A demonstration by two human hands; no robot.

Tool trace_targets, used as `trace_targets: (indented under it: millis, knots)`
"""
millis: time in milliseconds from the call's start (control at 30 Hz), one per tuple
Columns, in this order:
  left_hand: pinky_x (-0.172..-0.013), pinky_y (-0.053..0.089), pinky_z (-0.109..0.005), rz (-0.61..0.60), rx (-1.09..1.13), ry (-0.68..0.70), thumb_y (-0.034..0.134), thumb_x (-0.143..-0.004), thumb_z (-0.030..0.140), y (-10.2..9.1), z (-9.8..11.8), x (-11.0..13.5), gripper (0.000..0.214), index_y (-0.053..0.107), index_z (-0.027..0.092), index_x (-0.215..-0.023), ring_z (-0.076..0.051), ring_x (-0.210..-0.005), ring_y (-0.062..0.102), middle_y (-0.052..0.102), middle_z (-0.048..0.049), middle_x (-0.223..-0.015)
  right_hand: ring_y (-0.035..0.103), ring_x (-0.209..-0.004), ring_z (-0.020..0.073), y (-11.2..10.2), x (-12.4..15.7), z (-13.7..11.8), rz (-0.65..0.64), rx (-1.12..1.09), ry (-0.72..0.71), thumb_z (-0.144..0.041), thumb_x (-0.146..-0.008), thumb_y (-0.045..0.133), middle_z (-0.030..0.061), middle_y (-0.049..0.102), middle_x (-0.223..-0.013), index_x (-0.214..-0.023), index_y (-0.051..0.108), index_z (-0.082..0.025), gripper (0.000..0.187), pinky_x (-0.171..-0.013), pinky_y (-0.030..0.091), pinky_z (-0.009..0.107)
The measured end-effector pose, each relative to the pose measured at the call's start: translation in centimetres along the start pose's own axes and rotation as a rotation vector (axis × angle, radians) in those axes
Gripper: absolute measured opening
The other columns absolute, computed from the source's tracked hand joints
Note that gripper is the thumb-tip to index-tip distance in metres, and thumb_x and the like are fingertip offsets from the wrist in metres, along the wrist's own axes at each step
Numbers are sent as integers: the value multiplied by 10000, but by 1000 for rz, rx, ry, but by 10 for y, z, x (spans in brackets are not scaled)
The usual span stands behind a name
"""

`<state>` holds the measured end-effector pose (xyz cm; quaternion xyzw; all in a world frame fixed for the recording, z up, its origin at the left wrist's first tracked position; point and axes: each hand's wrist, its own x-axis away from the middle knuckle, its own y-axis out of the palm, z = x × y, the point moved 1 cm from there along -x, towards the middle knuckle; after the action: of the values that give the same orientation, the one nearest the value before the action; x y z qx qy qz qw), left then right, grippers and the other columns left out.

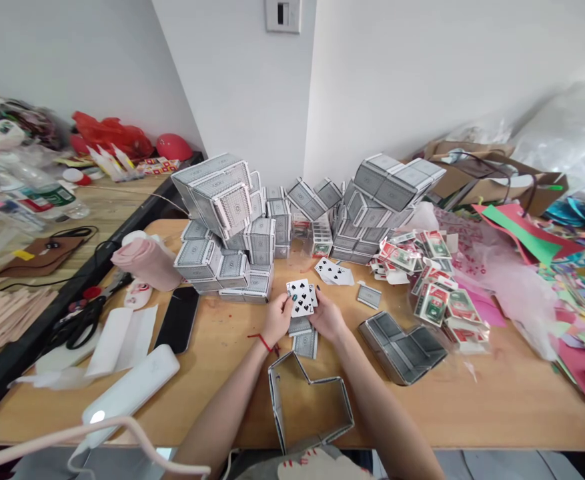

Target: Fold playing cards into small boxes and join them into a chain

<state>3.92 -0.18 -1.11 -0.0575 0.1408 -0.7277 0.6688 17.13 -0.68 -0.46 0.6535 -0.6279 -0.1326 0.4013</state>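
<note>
Between my hands are a few playing cards point(302, 301), with a seven of spades facing up. My left hand point(276, 320) pinches their left edge with the thumb on the front, and my right hand point(328, 317) grips the right edge. Just below, grey-backed cards point(305, 344) lie face down on the table. Nearer to me, between my forearms, stands a heart-like open frame point(346, 407) built from cards. More spade cards point(333, 272) lie face up beyond my right hand, beside one grey-backed card piece point(369, 296).
Stacked card-built blocks rise at the left point(212, 260) and right point(372, 213). Another card-built shape point(402, 350) and torn card boxes point(442, 293) lie rightward. At left are a phone point(177, 320), scissors point(85, 320), a pink roll point(145, 260) and a white corded device point(132, 387).
</note>
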Motion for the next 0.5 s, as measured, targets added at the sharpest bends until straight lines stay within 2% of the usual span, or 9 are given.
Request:
trace_targets:
  millis: [133,267,367,500]
  knots:
    - [-470,291,-197,-46,-7,15,406,-790,371,1,-1,1,284,417,160,-601,-87,-512,372,422,28,-548,606,-813,150,5,1,4,-106,-201,89,-249,-805,442,21,669,-829,-867,591,-172,178,-780,454,289]
    - [-453,265,-199,-62,-56,14,404,-789,376,2,-3,0,297,416,161,-584,-86,-486,356,407,35,-502,596,-878,179,10,3,6,-150,-81,33,-315,-813,401,61,658,-904,-930,578,-160,263,-759,462,313]
    - [-454,262,-202,-71,-97,11,393,-794,367,2,-4,-1,302,410,164,-571,-90,-485,367,419,30,-495,607,-830,203,9,0,9,-63,127,-49,-379,-801,391,86,653,-885,-944,556,-157,311,-668,474,325]
    - [-466,277,-205,-76,-106,6,394,-793,370,2,-3,0,308,403,167,-561,-97,-499,387,429,25,-501,601,-653,186,4,-6,16,139,336,-148,-464,-755,432,54,639,-706,-823,528,-172,315,-546,450,285]
